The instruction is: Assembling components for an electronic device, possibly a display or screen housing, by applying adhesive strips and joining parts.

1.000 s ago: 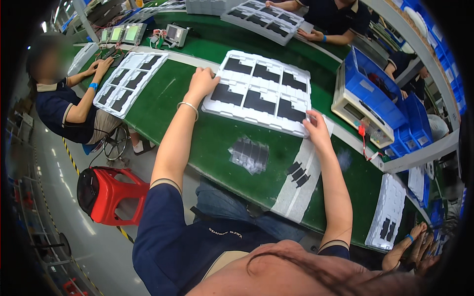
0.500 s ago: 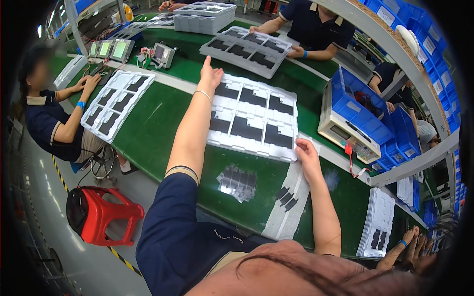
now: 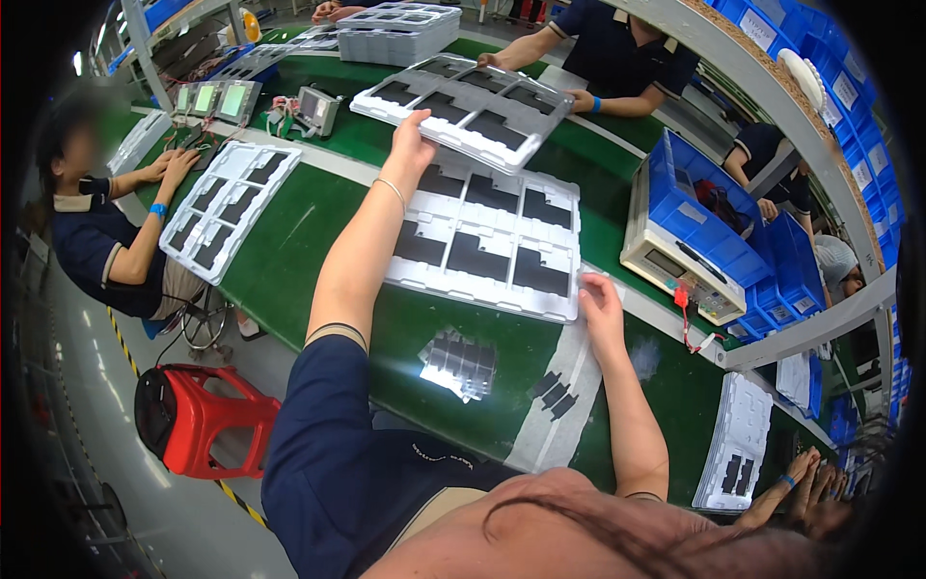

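A white plastic tray point(image 3: 497, 228) with black flat pieces in its compartments lies on the green bench before me. Above its far side, a similar filled tray point(image 3: 473, 147) is held tilted by a co-worker's hands point(image 3: 582, 101) across the bench. My left hand point(image 3: 413, 145) has its fingers closed at the near edge of that raised tray. By the near right corner of the lower tray is my right hand point(image 3: 603, 307), fingers apart and slightly curled, gripping nothing. Nearer me are shiny clear-and-dark film pieces point(image 3: 458, 365) and several small black strips point(image 3: 557, 396).
A white bench instrument point(image 3: 675, 265) with a blue bin point(image 3: 690, 203) stands at right. On the left, another person works beside a filled tray point(image 3: 231, 207). Stacked trays point(image 3: 400, 43) are at the back. A red stool point(image 3: 217, 420) stands on the floor.
The raised tray has come nearer and over the lower tray. My left hand has closed at its edge. The lower tray has shifted slightly left; my right hand stays by its corner.
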Demonstrator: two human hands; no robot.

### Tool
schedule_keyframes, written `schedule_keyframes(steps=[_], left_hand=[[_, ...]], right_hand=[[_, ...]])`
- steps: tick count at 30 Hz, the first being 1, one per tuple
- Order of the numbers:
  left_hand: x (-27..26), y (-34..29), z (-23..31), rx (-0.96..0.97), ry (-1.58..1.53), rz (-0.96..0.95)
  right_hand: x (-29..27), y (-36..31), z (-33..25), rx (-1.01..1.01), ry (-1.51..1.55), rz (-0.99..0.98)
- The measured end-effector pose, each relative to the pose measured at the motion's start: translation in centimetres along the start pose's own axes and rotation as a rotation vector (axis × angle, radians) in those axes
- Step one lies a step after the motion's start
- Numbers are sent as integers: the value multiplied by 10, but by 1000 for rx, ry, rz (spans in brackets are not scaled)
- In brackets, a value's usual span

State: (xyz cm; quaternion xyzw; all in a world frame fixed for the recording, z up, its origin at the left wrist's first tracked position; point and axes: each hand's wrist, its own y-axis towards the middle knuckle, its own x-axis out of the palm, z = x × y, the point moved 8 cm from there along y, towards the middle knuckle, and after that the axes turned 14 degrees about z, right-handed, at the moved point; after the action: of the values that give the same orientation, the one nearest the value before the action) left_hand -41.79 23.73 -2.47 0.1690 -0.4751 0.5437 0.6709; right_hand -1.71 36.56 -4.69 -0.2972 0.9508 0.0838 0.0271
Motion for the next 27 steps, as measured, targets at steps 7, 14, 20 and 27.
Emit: schedule_keyframes(steps=[7,14,20,27], left_hand=[[-10,-126,31,115,-62,-111],[-90,-246,65,284,-77,-27],[-147,-310,68,415,-16,-73],[-275,-312,97,207,-183,-38]], right_hand=[[94,-19,-68,185,550,-352],[153,-66,-118,300,767,-512],[176,-66,-60,446,717,-587],[182,-61,-71,439,584,-758]])
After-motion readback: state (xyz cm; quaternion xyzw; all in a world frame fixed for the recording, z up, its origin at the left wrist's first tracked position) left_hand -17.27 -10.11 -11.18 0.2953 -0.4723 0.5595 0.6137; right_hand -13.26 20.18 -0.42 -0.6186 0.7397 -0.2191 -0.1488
